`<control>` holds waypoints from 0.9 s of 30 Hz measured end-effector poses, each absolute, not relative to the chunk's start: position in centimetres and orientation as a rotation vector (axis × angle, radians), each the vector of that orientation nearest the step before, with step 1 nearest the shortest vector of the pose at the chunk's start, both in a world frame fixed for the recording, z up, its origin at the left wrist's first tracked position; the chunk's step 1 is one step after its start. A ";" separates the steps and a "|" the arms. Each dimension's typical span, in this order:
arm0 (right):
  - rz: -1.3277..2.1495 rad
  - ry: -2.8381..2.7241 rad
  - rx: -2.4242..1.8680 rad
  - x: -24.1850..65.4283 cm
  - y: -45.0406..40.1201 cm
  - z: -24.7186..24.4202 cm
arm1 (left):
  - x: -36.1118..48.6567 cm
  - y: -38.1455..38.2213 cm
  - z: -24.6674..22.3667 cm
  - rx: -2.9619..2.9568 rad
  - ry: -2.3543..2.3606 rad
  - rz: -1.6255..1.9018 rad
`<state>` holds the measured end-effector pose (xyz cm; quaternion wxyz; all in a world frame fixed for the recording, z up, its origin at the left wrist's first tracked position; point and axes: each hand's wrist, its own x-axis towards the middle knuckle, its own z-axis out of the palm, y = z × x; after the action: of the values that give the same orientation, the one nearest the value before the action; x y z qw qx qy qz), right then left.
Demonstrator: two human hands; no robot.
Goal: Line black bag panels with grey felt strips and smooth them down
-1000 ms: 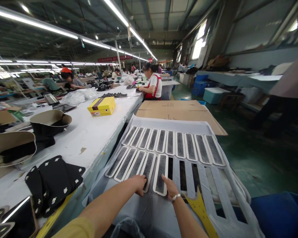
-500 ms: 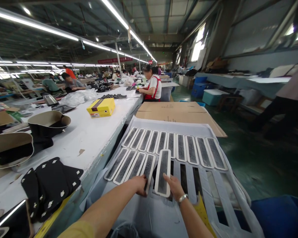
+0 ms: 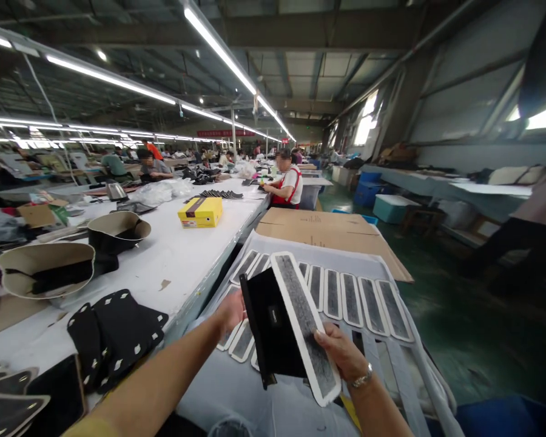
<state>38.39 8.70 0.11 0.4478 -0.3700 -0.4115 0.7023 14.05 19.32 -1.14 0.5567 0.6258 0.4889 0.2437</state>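
My right hand [image 3: 343,351] pinches the lower right edge of a long grey panel with a white fuzzy border [image 3: 306,328], its thumb on the grey face. Behind and left of that panel is a black piece [image 3: 273,321] with a small label. My left hand [image 3: 232,308] holds the black piece by its left edge, with the fingertips partly hidden behind it. Both pieces are raised and tilted above a cloth-covered surface [image 3: 273,406], where more white-edged grey panels [image 3: 351,298] lie in rows.
On the white table [image 3: 200,249] at left are a yellow box [image 3: 200,212], black cut pieces [image 3: 118,334] and tan-lined black items [image 3: 50,273]. Cardboard [image 3: 318,227] lies beyond the panels. A person in red straps [image 3: 289,185] sits ahead; another stands at right.
The grey panel has been lifted and tilted left, and a black piece now shows beside it. My left hand has moved up and left, taking that piece's edge. The view has shifted slightly.
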 end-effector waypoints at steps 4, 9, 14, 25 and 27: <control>1.753 -1.210 -0.877 35.7 6.5 1.7 | 9.0 15.6 5.1 1.344 0.916 0.768; 1.523 -1.340 -0.969 32.6 3.6 4.4 | 4.3 8.2 10.2 1.333 1.076 0.894; 1.589 -1.467 -0.952 30.9 0.5 6.5 | 1.2 3.1 11.8 1.403 1.348 1.152; 0.524 -2.097 -1.341 25.1 -6.2 6.0 | -2.7 -5.0 12.9 1.827 1.248 0.810; 0.538 -2.093 -1.340 25.2 -6.9 5.5 | -3.8 -5.6 12.2 1.929 1.202 0.653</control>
<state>25.23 -6.91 5.45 0.2950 -0.5037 -0.7864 0.2022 -3.75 -5.62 12.18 0.3786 0.7549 0.4705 0.2555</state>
